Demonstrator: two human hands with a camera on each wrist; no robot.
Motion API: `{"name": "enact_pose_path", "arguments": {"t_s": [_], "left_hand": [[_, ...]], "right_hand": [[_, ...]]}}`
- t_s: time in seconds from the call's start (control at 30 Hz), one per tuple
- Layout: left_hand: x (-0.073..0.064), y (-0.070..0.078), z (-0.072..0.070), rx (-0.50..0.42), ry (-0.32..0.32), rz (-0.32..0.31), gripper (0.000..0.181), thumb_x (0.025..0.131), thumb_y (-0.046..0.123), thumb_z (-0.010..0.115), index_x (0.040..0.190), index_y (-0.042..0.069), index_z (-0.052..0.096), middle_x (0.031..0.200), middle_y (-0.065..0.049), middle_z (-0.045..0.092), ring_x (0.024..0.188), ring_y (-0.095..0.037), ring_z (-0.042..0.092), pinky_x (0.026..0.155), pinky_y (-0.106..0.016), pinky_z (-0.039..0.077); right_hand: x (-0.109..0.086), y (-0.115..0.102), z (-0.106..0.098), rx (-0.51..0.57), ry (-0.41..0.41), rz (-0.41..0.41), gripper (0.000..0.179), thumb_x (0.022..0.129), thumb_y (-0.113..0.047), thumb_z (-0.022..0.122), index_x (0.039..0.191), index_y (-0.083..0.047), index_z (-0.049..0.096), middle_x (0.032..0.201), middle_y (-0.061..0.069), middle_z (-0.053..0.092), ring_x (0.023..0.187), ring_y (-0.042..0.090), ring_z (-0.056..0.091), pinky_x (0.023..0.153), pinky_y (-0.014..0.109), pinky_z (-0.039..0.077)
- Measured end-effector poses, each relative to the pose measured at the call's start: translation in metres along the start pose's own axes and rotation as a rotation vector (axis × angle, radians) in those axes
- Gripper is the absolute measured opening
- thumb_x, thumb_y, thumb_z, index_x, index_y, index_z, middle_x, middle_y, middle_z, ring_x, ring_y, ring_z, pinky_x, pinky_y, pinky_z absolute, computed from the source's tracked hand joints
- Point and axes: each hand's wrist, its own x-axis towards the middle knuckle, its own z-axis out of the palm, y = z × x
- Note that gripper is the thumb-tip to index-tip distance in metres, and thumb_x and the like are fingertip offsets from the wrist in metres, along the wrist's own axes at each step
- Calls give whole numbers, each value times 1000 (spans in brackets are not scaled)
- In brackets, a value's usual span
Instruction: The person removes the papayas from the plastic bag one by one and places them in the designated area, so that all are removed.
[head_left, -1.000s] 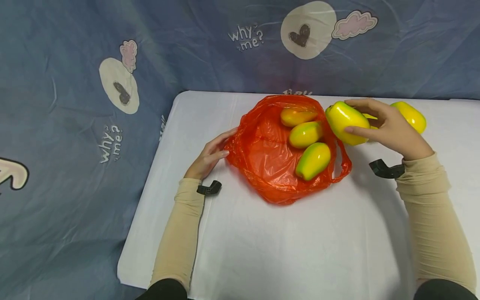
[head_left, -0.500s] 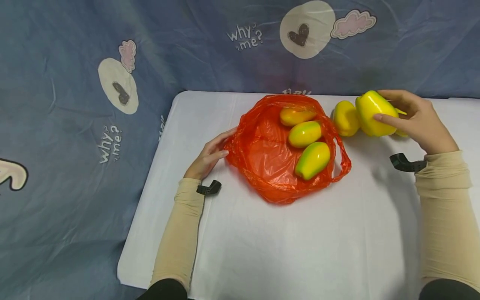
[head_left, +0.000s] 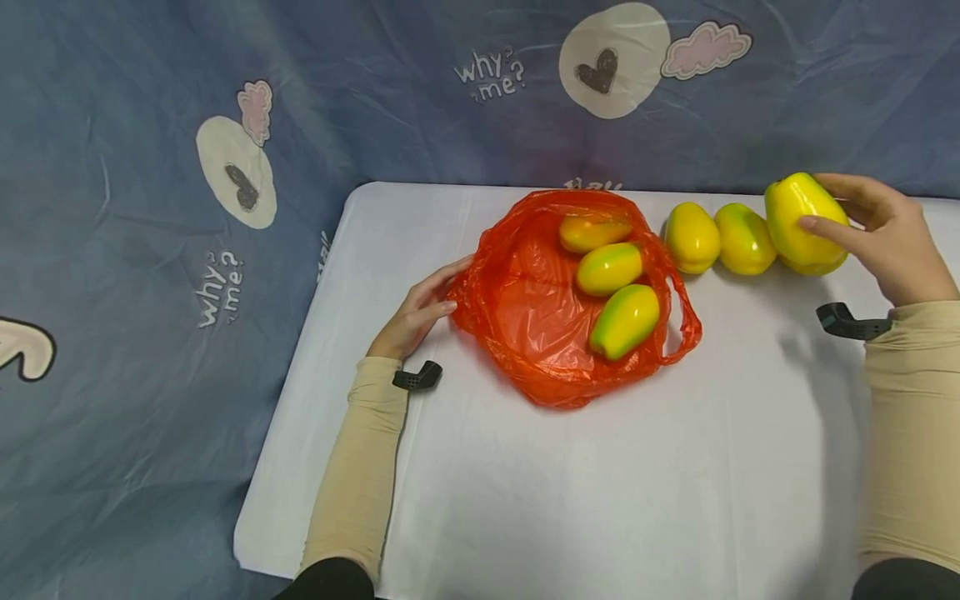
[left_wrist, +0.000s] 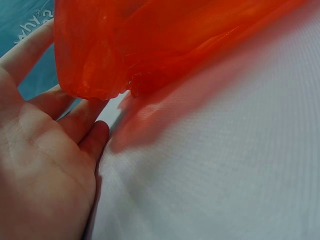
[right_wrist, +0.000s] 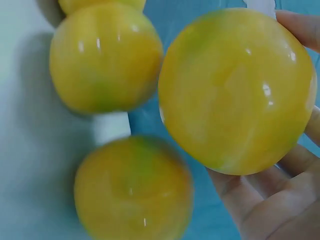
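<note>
An open red plastic bag [head_left: 532, 333] lies on the white table, with three yellow-green papayas inside; one is the papaya [head_left: 626, 321] nearest the bag's front. My left hand [head_left: 416, 308] rests against the bag's left side, fingers fairly straight; in the left wrist view the palm [left_wrist: 45, 165] shows and the bag covers some fingertips. At the back right, my right hand [head_left: 892, 233] grips a larger papaya [head_left: 804, 218] between thumb and fingers. That papaya [right_wrist: 237, 92] fills much of the right wrist view and partly hides another one below it in the head view.
Left of the held fruit, two papayas, one yellow [head_left: 692, 237] and one greener on top [head_left: 745, 239], sit side by side near the table's back edge. The bag's handle loop [head_left: 684, 329] lies toward them. A blue printed cloth [head_left: 420, 125] hangs behind the table.
My right hand has carried its papaya rightward, away from beside the bag to above the right end of the row, uncovering the two papayas there. The left hand and bag have stayed put.
</note>
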Motion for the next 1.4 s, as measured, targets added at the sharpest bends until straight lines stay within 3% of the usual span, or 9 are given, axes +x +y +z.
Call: {"name": "enact_pose_path", "arguments": {"t_s": [0.2, 0.37, 0.5, 0.63, 0.97, 1.1, 1.3, 1.4], "left_hand": [[0, 0, 0, 6, 0, -6, 63, 94, 4, 51, 157, 7, 43, 166, -5, 39, 156, -24, 32, 125, -32, 35], [-1, 1, 0, 7, 2, -1, 63, 94, 5, 51, 157, 7, 43, 166, -4, 39, 156, -24, 32, 125, -32, 35], [-2, 2, 0, 4, 0, -1, 63, 94, 5, 52, 157, 7, 43, 167, -4, 39, 156, -24, 32, 125, -31, 35], [-2, 2, 1, 4, 0, -4, 64, 94, 6, 52, 157, 6, 42, 167, -5, 38, 156, -24, 32, 125, -32, 35], [0, 1, 1, 4, -1, 3, 63, 94, 5, 51, 157, 7, 43, 167, -5, 39, 156, -24, 32, 125, -32, 36], [0, 1, 1, 0, 1, 0, 64, 94, 5, 51, 157, 6, 42, 167, -6, 38, 156, -23, 32, 125, -31, 36], [-1, 1, 0, -2, 1, 1, 63, 94, 5, 51, 157, 5, 42, 168, -7, 37, 156, -24, 32, 124, -31, 36], [-1, 1, -1, 0, 2, 2, 63, 94, 5, 51, 156, 5, 42, 168, -7, 37, 157, -24, 31, 125, -32, 36]], "right_hand": [[3, 12, -11, 63, 84, 8, 59, 94, -11, 74, 149, -23, 56, 146, -16, 57, 115, -5, 54, 87, -2, 44], [6, 21, -20, 165, 151, 14, 57, 93, -7, 74, 147, -20, 59, 141, -15, 60, 110, -4, 57, 86, -1, 47], [7, 25, -27, 358, 179, -14, 54, 93, -2, 73, 144, -15, 61, 126, -14, 63, 107, 1, 58, 81, 1, 49], [6, 28, -34, 525, 185, -25, 54, 95, 0, 70, 146, -14, 58, 125, -12, 59, 108, 5, 53, 80, 0, 48], [11, 50, -52, 240, 207, 85, 60, 101, -11, 64, 157, -22, 43, 130, -21, 46, 114, 0, 41, 84, -3, 39], [10, 56, -54, 226, 215, 143, 64, 100, -18, 66, 158, -24, 40, 129, -24, 44, 113, -1, 40, 90, -1, 40], [14, 63, -52, 347, 227, 168, 54, 96, -13, 72, 146, -26, 57, 117, -21, 52, 104, 0, 45, 71, -2, 42], [15, 68, -51, 343, 209, 190, 49, 96, -12, 72, 141, -28, 62, 113, -22, 56, 100, -2, 48, 68, 0, 44]]}}
